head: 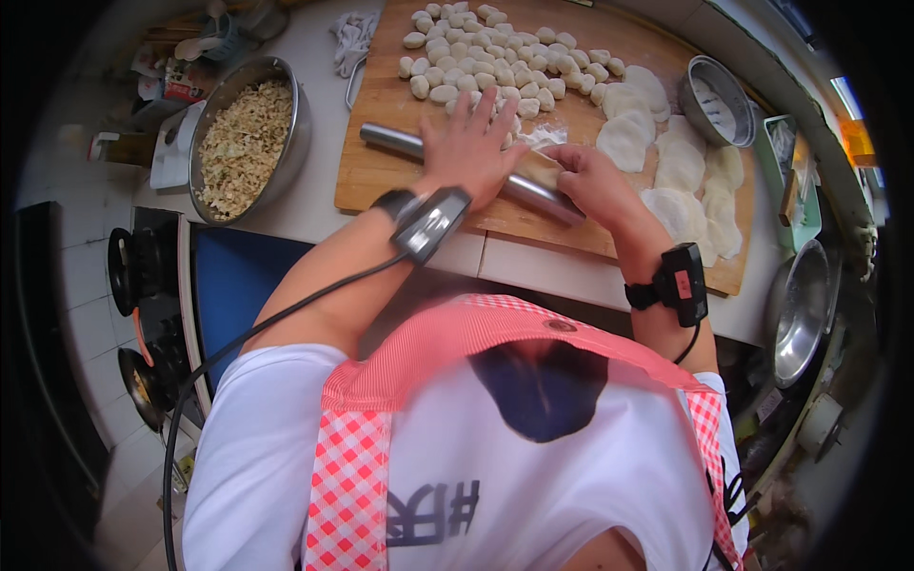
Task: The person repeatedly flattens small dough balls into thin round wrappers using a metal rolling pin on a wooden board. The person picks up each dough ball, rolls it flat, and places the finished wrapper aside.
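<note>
A metal rolling pin (391, 138) lies slantwise on the wooden board (371, 175). My left hand (471, 153) rests flat across the pin, its fingers spread and pointing at the dough pieces. Beyond the pin, a dough wrapper (540, 170) is pinched at its edge by the fingers of my right hand (589, 178). Part of this wrapper is hidden behind the pin and the hands. Many small dough pieces (493, 53) cover the far part of the board, some touching my left fingertips. Loose flour (544, 135) lies between them and my right hand.
Rolled wrappers (625, 143) overlap at the board's right, below a metal bowl (721, 100) holding white powder. At left stands a large metal bowl of chopped filling (243, 150). A green tray (800, 207) and a metal basin (801, 314) are at right. A cable (285, 314) runs along my left arm.
</note>
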Demonstrator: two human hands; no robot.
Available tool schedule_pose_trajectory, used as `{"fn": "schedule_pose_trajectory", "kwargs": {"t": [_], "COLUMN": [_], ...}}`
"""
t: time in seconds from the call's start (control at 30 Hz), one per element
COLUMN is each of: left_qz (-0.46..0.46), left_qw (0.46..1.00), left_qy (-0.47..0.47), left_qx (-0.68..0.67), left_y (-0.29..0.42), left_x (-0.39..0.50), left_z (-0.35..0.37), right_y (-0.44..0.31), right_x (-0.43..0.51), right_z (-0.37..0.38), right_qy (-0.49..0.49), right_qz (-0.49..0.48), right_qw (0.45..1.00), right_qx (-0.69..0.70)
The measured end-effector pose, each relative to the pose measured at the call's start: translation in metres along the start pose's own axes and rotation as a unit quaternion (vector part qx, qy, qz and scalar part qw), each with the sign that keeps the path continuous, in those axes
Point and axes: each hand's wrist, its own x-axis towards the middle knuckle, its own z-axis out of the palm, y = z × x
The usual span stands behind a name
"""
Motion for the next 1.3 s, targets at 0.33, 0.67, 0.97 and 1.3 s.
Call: {"fn": "schedule_pose_trajectory", "kwargs": {"t": [0.33, 0.67, 0.97, 1.3], "left_qz": [0.111, 0.137, 0.125, 0.134], "left_qw": [0.992, 0.98, 0.983, 0.977], "left_qy": [0.05, 0.114, 0.11, 0.15], "left_qx": [-0.014, -0.085, -0.083, -0.068], "left_y": [-0.025, -0.091, -0.089, -0.092], "left_x": [-0.077, -0.081, -0.08, -0.08], "left_z": [-0.003, 0.007, 0.008, 0.014], "right_y": [0.01, -0.007, -0.018, -0.002], "right_x": [-0.012, -0.017, 0.023, 0.009], "right_z": [-0.003, 0.002, 0.065, 0.045], "right_qy": [0.083, 0.287, 0.194, 0.162], "right_qz": [0.093, -0.235, -0.134, -0.024], "right_qw": [0.974, 0.863, 0.931, 0.983], "right_qx": [0.191, -0.344, -0.279, -0.086]}}
